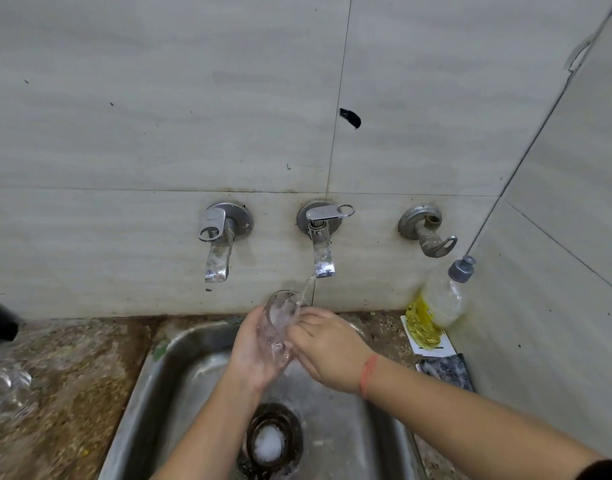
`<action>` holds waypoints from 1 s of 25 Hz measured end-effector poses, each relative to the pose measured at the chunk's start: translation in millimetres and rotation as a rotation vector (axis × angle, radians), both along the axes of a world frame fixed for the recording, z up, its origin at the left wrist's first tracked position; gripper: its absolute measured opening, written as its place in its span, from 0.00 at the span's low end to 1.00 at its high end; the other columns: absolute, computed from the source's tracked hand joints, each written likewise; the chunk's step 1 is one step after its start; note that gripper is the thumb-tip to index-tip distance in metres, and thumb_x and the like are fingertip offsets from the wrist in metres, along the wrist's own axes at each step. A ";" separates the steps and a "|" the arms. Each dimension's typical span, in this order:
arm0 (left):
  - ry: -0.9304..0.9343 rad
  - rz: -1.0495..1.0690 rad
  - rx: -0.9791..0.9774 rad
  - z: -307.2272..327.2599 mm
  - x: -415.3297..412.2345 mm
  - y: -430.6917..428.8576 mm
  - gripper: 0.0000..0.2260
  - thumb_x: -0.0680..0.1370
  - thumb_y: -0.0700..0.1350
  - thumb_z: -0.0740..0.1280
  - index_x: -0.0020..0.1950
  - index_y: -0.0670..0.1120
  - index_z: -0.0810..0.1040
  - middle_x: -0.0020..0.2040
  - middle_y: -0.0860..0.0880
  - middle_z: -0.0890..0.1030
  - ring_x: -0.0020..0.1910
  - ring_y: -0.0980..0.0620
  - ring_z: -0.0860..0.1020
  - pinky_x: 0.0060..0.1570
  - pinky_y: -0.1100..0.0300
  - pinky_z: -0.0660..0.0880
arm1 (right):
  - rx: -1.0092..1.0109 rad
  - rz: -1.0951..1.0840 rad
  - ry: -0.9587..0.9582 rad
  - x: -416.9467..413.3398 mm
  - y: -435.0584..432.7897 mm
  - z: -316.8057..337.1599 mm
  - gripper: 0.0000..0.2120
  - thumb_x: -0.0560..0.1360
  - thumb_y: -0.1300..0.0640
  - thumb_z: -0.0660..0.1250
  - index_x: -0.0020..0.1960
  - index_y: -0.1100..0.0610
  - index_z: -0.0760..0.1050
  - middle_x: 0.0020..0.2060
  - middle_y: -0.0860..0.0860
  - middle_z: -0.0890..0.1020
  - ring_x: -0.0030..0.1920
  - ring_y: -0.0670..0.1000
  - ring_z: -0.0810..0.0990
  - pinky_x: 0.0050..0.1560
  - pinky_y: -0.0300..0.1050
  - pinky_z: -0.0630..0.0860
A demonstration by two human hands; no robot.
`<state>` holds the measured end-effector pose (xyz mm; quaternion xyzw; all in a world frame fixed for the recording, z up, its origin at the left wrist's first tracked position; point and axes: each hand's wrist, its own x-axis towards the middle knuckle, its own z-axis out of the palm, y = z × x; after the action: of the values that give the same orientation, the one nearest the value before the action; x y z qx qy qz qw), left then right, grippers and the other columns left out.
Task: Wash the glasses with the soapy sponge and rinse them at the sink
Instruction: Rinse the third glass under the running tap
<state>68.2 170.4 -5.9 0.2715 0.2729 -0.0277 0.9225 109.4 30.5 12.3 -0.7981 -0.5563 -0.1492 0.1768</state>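
A clear drinking glass (280,320) is tilted over the steel sink (152,386), its mouth up toward the middle tap (321,247). Water runs from that tap into the glass. My left hand (252,355) cups the glass from the left and below, fingers curled round it. My right hand (327,348) holds the glass from the right, its fingertips at the wall of the glass near the rim. A dark sponge with foam (448,370) lies on the counter to the right of the sink.
A left tap (218,244) is off and a bare wall fitting (427,233) sits at the right. A dish soap bottle (439,303) stands in the right corner. Clear glassware (6,389) lies on the brown stone counter at left. Foam sits in the drain (270,443).
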 end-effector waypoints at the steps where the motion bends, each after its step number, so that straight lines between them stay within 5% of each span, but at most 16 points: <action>1: -0.012 0.079 0.006 -0.6 4.3 -4.0 0.13 0.77 0.45 0.60 0.42 0.40 0.81 0.38 0.44 0.82 0.34 0.49 0.80 0.32 0.61 0.76 | 0.059 -0.117 0.161 -12.4 9.0 6.4 0.07 0.77 0.58 0.60 0.43 0.59 0.75 0.36 0.55 0.80 0.40 0.55 0.78 0.55 0.44 0.70; 3: 0.009 0.117 0.024 -2.2 12.1 -3.7 0.09 0.76 0.41 0.61 0.39 0.42 0.78 0.35 0.45 0.78 0.33 0.49 0.79 0.32 0.61 0.77 | 0.094 -0.178 0.323 -22.7 14.6 6.3 0.09 0.79 0.58 0.57 0.47 0.59 0.75 0.39 0.56 0.81 0.43 0.56 0.78 0.53 0.45 0.68; 8: 0.117 -0.204 0.083 10.3 3.1 10.2 0.10 0.71 0.41 0.64 0.43 0.36 0.82 0.40 0.41 0.81 0.36 0.46 0.80 0.33 0.57 0.78 | -0.105 0.135 -0.295 21.3 -17.7 -9.2 0.06 0.77 0.58 0.62 0.46 0.58 0.77 0.43 0.52 0.83 0.50 0.52 0.81 0.70 0.48 0.65; 10: 0.049 -0.073 0.005 12.6 1.0 2.4 0.12 0.75 0.41 0.61 0.41 0.38 0.82 0.40 0.41 0.82 0.34 0.46 0.80 0.33 0.59 0.76 | -0.026 -0.033 -0.089 8.7 -8.1 -11.4 0.08 0.76 0.57 0.62 0.47 0.59 0.77 0.41 0.54 0.83 0.45 0.55 0.82 0.63 0.45 0.70; 12: 0.019 0.103 0.029 3.7 6.8 -7.3 0.14 0.77 0.42 0.59 0.39 0.39 0.82 0.40 0.41 0.82 0.33 0.47 0.81 0.35 0.57 0.76 | 0.122 -0.203 0.422 -16.7 10.2 -0.7 0.17 0.77 0.49 0.53 0.50 0.58 0.75 0.42 0.56 0.83 0.44 0.57 0.80 0.52 0.51 0.74; 14: 0.063 0.149 0.101 -5.4 11.4 -6.8 0.14 0.79 0.45 0.58 0.48 0.38 0.80 0.47 0.38 0.81 0.40 0.44 0.81 0.43 0.53 0.78 | 0.078 -0.120 0.589 -21.4 12.6 -0.7 0.16 0.79 0.48 0.53 0.51 0.57 0.74 0.46 0.55 0.82 0.48 0.56 0.79 0.53 0.53 0.74; 17: 0.084 -0.058 0.105 -1.5 6.5 5.5 0.17 0.81 0.47 0.55 0.47 0.37 0.79 0.38 0.42 0.82 0.34 0.46 0.81 0.33 0.58 0.79 | -0.092 0.151 -0.129 3.7 -7.5 -8.3 0.07 0.76 0.58 0.65 0.53 0.58 0.77 0.51 0.53 0.83 0.57 0.52 0.78 0.68 0.49 0.67; 18: 0.091 -0.101 0.080 1.7 4.9 7.1 0.17 0.81 0.48 0.56 0.46 0.38 0.79 0.36 0.43 0.81 0.32 0.47 0.81 0.29 0.59 0.78 | -0.102 0.183 -0.235 13.5 -11.7 -8.4 0.07 0.74 0.60 0.67 0.52 0.59 0.78 0.49 0.52 0.83 0.57 0.52 0.79 0.69 0.48 0.67; 20: 0.036 -0.046 0.018 5.3 3.5 1.4 0.16 0.80 0.47 0.57 0.49 0.38 0.80 0.39 0.42 0.82 0.35 0.47 0.81 0.31 0.58 0.79 | -0.065 0.112 -0.100 9.4 -3.7 -5.4 0.06 0.72 0.61 0.68 0.49 0.59 0.76 0.45 0.54 0.83 0.51 0.54 0.80 0.65 0.47 0.70; 23: 0.026 0.137 0.034 -4.0 9.3 -13.1 0.14 0.79 0.45 0.57 0.48 0.38 0.79 0.42 0.41 0.81 0.41 0.46 0.80 0.45 0.54 0.78 | 0.042 -0.192 0.481 -22.1 20.2 11.3 0.11 0.78 0.55 0.58 0.49 0.60 0.75 0.46 0.59 0.81 0.49 0.59 0.78 0.53 0.50 0.72; 25: 0.025 0.082 0.060 -1.6 5.3 -7.8 0.11 0.76 0.43 0.60 0.46 0.38 0.79 0.41 0.42 0.80 0.39 0.46 0.80 0.43 0.55 0.78 | -0.023 -0.071 0.375 -19.7 11.9 9.5 0.11 0.78 0.54 0.58 0.51 0.59 0.76 0.49 0.57 0.82 0.52 0.57 0.78 0.58 0.51 0.72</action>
<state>73.5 162.6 -7.5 0.2874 0.2959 0.0148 0.9108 89.6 42.4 21.8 -0.8332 -0.4866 0.0025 0.2627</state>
